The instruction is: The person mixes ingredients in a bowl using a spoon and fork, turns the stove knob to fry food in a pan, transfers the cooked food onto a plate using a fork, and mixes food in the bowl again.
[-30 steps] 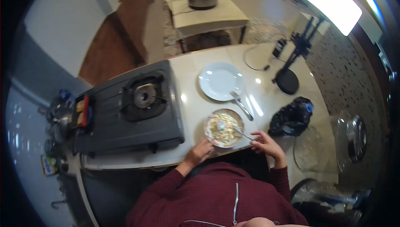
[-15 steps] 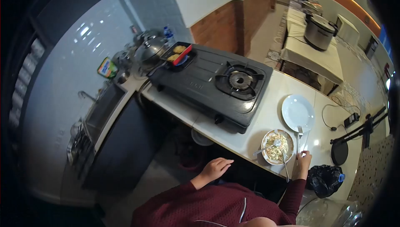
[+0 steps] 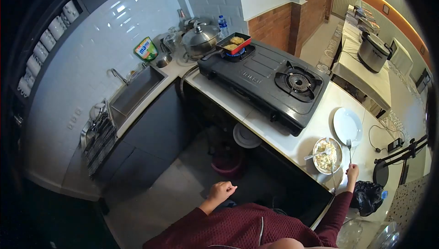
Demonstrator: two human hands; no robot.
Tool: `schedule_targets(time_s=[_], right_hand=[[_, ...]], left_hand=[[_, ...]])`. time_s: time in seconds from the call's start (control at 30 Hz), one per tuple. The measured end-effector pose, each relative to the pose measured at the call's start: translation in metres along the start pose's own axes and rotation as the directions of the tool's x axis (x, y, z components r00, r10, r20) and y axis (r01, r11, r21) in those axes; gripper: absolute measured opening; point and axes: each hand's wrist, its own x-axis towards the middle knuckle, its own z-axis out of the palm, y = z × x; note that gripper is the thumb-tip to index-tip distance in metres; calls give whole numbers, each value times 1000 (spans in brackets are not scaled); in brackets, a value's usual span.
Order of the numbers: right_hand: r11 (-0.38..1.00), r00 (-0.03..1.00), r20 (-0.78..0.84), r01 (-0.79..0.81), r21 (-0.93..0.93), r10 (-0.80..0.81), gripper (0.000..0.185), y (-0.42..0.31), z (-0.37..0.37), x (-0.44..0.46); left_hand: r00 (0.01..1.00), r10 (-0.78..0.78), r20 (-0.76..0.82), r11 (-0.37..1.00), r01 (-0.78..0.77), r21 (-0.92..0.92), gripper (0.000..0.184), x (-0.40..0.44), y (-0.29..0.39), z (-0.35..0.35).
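Observation:
My right hand (image 3: pixel 352 172) is closed on the handle end of a fork (image 3: pixel 350 150) at the counter's right side. The fork's tines point away from me, near the edge of a white plate (image 3: pixel 347 126). Just left of this hand stands a bowl of shredded food mixture (image 3: pixel 324 158), with spoon-like utensils leaning in it. My left hand (image 3: pixel 222 192) hovers in front of my body, its fingers curled together with nothing visible in them. On the stove's far burner, a small red rectangular pan (image 3: pixel 234 43) holds two browned pieces of food above a blue flame.
The black two-burner stove (image 3: pixel 260 82) spans the counter; its near burner (image 3: pixel 299 81) is unlit. A lidded steel pot (image 3: pixel 201 39) stands behind it. A black plastic bag (image 3: pixel 367 198) lies right of my right arm. The sink (image 3: pixel 141 89) is at left.
The view has turned left, so the counter things appear further right. My right hand stays at the fork's handle, and the left hand's fingers have curled in more.

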Motion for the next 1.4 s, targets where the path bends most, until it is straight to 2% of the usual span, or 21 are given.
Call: schedule_targets(time_s=[0.07,0.1,0.2,0.27,0.3,0.33,0.37,0.4,0.47,0.57,0.67,0.77,0.87,0.97,1.07,1.13,1.2,1.23,1.27,1.3,1.4], right_hand=[[998,999,-11,37,-44,-38,19,-2,-1,4],[998,999,-18,34,47,-34,18,7,1,10],[940,984,26,-177,292,177,17,9,-6,23],[893,989,-1,-135,430,150,20,40,-12,47],[933,996,-21,-78,352,91,22,50,-17,55],[930,972,-29,-213,300,232,23,18,-24,39],[899,972,-92,-161,407,216,22,23,-22,43],[875,978,-93,-121,470,185,21,-5,-27,19],[855,982,-84,-102,509,167,17,-30,-29,-11],[732,984,-22,-118,670,179,15,-80,-33,-74],[678,984,48,-152,720,170,12,-129,-34,-125],[584,985,72,-150,798,154,11,-142,-19,-137],[568,981,86,-171,805,173,15,-164,-3,-144],[596,996,55,-84,798,68,16,-196,20,-150],[651,995,46,-94,754,90,15,-240,47,-152],[808,998,-40,-14,590,47,19,-241,71,-137],[905,980,-127,189,380,-151,21,-267,83,-136],[868,916,-213,393,303,-340,23,-263,98,-123],[885,934,-166,353,303,-316,25,-256,104,-119],[901,950,-121,312,300,-288,27,-281,104,-129],[917,959,-66,283,283,-275,31,-317,123,-149]], left_hand=[[1000,26,-15,1000,-25,18,31,-8,-15,-11],[999,42,-22,999,-41,31,33,-11,-25,-19],[997,67,-26,991,-64,120,37,-24,-58,-50],[999,42,1,995,-42,92,39,-28,-71,-80],[1000,21,23,994,-23,103,39,-31,-81,-94],[999,6,40,993,-11,116,39,-31,-90,-108],[996,-42,80,990,30,140,36,-31,-100,-120],[998,-33,62,990,24,140,34,-29,-110,-127],[999,-18,27,991,14,136,31,-21,-128,-137],[996,-12,83,999,8,50,27,3,-147,-142],[995,75,67,997,-77,21,21,44,-151,-138],[992,121,23,990,-119,-74,15,88,-149,-128],[997,79,12,988,-77,-131,15,133,-141,-119],[996,79,-37,995,-82,-61,15,190,-136,-113],[992,76,-105,997,-76,5,17,263,-155,-104],[981,-134,-142,981,111,-158,22,313,-172,-98],[957,-103,-270,995,103,-14,26,365,-225,-83],[943,-172,-286,985,156,-77,27,384,-237,-79],[924,-241,-296,968,207,-142,28,400,-250,-74],[915,-331,-229,929,273,-251,29,411,-250,-74],[875,-447,-187,894,438,-90,31,437,-270,-68]])
